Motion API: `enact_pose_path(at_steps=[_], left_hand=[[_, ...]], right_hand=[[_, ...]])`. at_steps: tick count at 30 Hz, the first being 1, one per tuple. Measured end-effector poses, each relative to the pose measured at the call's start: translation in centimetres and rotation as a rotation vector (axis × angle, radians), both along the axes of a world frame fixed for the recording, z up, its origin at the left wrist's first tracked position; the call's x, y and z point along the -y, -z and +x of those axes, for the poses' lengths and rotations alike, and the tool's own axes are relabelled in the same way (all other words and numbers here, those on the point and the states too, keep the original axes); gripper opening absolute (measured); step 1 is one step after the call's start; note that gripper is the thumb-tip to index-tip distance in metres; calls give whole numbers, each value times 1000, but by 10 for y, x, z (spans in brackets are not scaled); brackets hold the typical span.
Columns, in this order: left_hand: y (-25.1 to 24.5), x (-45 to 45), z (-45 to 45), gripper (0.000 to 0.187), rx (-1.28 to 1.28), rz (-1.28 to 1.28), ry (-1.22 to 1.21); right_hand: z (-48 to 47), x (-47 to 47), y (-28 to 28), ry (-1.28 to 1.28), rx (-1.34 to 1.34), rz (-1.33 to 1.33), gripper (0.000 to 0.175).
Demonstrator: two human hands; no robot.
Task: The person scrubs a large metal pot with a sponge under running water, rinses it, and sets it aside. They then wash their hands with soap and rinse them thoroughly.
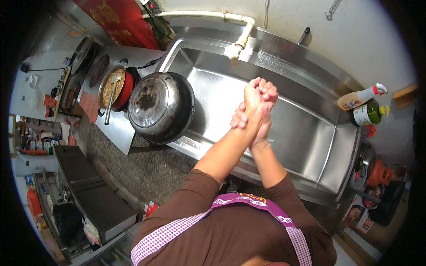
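Observation:
Over the stainless-steel sink (296, 139), my left hand (258, 90) is curled into a loose fist with nothing visible in it. My right hand (265, 114) wraps around my left wrist, its fingertips showing on the far side of the forearm. A white plastic tap (234, 51) on a pipe sits above the hands; whether water runs is hard to tell. To the left, an upturned metal pot (148, 99) with a blackened base rests at the sink's left end. Part of my right palm is hidden behind the left wrist.
A red pan (122, 91) containing food and a ladle (111, 101) stands on a side table (114, 133) at left. A spray bottle (357, 98) and a green pump bottle (366, 114) stand by the sink's right end. An orange gas cylinder (379, 173) is beyond.

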State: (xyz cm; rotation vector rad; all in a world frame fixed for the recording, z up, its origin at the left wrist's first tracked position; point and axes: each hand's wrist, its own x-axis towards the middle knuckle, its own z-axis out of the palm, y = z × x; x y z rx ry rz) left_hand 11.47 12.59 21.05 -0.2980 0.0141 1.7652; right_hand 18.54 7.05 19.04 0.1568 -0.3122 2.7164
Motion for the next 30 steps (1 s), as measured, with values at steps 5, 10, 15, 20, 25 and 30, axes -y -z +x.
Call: enact_pose_path(at_steps=[5,10,15,20,25,30], left_hand=[[25,28,17,24,-783,-288,-457],[27,61,26,35,-634,-42,-339],[45,85,2,46,-1735,-462,-297],[82,68,-36,21,-1315,-589,-229],[134,17,-93,10,-489,-736,5],[188,-57,-132,11,-149,-667,47]], right_hand=[[-7,-25,-12,60,618,-45,41],[-27,-60,0,-31,-29,-270,29],[-59,-77,4,224,698,319,31],[-94,-98,-40,1258,1035,1894,36],[-117,-115,-58,1193,992,2430,40],[-119,-135,-64,1024,731,2502,40]])
